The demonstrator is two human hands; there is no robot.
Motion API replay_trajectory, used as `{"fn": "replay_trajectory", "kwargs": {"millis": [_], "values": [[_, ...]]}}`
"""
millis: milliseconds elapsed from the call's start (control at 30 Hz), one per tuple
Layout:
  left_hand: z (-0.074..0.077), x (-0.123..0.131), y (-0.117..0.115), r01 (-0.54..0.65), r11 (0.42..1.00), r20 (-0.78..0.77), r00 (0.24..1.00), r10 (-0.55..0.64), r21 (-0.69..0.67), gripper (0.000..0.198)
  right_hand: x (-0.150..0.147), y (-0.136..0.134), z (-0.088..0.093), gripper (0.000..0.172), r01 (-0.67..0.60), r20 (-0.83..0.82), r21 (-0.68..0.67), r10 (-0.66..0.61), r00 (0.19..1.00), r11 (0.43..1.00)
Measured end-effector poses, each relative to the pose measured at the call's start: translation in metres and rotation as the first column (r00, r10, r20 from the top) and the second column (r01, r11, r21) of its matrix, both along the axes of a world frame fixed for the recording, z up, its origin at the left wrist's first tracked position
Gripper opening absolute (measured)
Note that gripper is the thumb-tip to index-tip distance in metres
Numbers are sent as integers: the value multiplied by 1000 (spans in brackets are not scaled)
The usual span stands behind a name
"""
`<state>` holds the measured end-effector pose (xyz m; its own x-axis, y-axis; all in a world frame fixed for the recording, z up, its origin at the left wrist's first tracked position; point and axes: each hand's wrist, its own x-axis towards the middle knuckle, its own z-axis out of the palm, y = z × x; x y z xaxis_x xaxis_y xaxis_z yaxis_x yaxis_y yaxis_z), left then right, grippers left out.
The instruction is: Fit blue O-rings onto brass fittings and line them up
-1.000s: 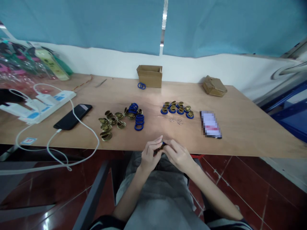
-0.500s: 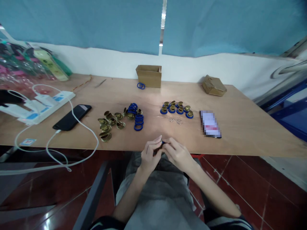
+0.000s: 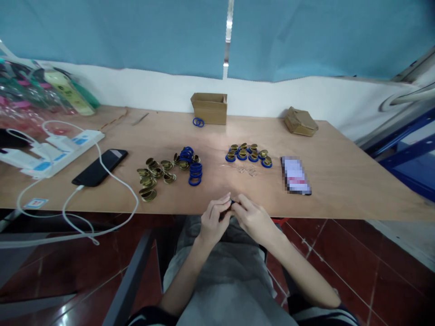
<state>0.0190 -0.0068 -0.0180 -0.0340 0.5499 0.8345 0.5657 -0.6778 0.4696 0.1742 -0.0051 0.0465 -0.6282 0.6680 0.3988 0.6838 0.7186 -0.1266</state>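
Observation:
Above the table's front edge, my left hand [image 3: 215, 218] and my right hand [image 3: 252, 218] meet fingertip to fingertip. Both are closed on a small blue ring [image 3: 232, 202], mostly covered by the fingers; whether a metal piece is with it I cannot tell. Left of my hands lie several loose brass-coloured round metal pieces [image 3: 157, 172] and a row of blue rings [image 3: 195, 174]. More blue rings [image 3: 186, 154] rest on the pile. Beyond my right hand, several brass pieces [image 3: 253, 156] sit in blue rings. Thin clear bits [image 3: 251, 170] lie before them.
A cardboard box [image 3: 210, 112] stands at the back, with blue rings beside it. A brown packet [image 3: 301, 122] and a phone [image 3: 295, 175] are on the right. On the left are a black phone [image 3: 100, 167], a power strip [image 3: 64, 156], white cables and plastic bottles [image 3: 70, 90].
The view has shifted slightly, so the things on the table appear a little further left. My hands stay together at the blue ring, with only small finger movement.

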Motion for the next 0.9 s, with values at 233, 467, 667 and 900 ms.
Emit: {"fn": "replay_trajectory", "kwargs": {"millis": [233,467,667,900], "values": [[1,-1,-1,50,999,-22,999,-50,3,19,3,-2,6,22,-16,-10,-44,16,1000,999],[5,-2,-2,47,987,95,995,-33,-151,25,10,8,-6,14,-149,-367,-253,48,929,956],[7,-1,-3,54,975,141,990,-24,-214,29,13,11,-12,33,-182,-533,-409,-72,843,894],[8,1,-4,55,974,113,993,-30,-221,29,8,10,-10,25,-152,-553,-406,-109,826,901]]}}
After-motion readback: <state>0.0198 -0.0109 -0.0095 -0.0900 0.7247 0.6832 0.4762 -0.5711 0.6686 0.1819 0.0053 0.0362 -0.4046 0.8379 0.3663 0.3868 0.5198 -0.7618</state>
